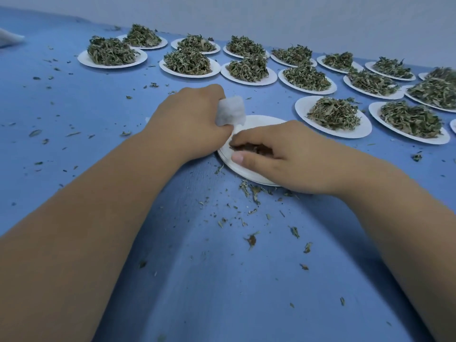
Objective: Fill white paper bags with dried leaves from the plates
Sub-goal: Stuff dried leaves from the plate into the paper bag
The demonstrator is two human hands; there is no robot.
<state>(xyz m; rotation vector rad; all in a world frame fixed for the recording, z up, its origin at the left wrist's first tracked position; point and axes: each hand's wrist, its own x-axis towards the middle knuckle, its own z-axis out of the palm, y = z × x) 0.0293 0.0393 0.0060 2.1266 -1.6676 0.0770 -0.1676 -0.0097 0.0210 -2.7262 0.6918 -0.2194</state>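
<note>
Your left hand point(195, 119) pinched the soft, light white paper bag point(232, 111) just beyond your right hand point(283, 156), whose fingers point(259, 137) curled round brittle dried leaves point(246, 148) on the plate point(259, 120) beneath; they likely needed loose scooping.

A broad matte blue tabletop point(212, 287) fills most of the view and runs back to a pale grey-white plain wall point(283, 13), which it meets along a slanting line. A soft, darker band of shadow curves across the blue surface in the foreground. At the far left, near the wall, a white, soft-looking rumpled object point(8, 38) lies on the blue, cut off by the frame's edge; what it is cannot be told
</note>
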